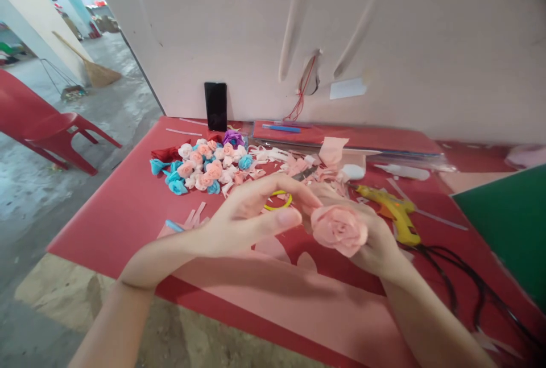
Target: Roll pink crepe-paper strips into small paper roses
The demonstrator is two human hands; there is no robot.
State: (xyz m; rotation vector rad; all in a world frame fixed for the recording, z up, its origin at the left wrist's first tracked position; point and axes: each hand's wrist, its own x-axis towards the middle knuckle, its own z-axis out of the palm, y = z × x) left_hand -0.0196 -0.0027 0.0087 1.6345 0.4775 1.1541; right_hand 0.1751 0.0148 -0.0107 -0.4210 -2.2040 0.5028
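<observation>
Pink paper, curled into layered petals, makes up the flower [339, 230] at the middle of the scene, lifted above the near part of the red counter [106, 217]. From where I stand, the right hand [377, 243] is closed on it from the right and behind, though the fingertips are hidden; I take that grip to spare the petals, since the flower's face is left uncovered. The left hand [256, 217] curves in from the left, thumb and fingers apart, the fingertips beside the flower's edge; whether they touch it I cannot tell.

Below the hands, a long pink sheet [264, 294] runs along the near edge, with a loose petal piece [307, 264] just beyond it, probably set there to be within reach. Farther off to the left, pink, white, blue and purple flowers [205, 166] are heaped together, perhaps to leave the near side free for handling. Pale scraps [273, 154] spread right of the heap, and a yellow loop [278, 200], maybe a scissors handle, shows behind the left hand.

On the right lies a yellow glue gun [392, 209], its black cable [443, 265] trailing toward the near right, likely kept clear of the paper. A dark phone [216, 106] leans upright against the pale panel [183, 27] at the far side, presumably propped for its screen to face the person.
</observation>
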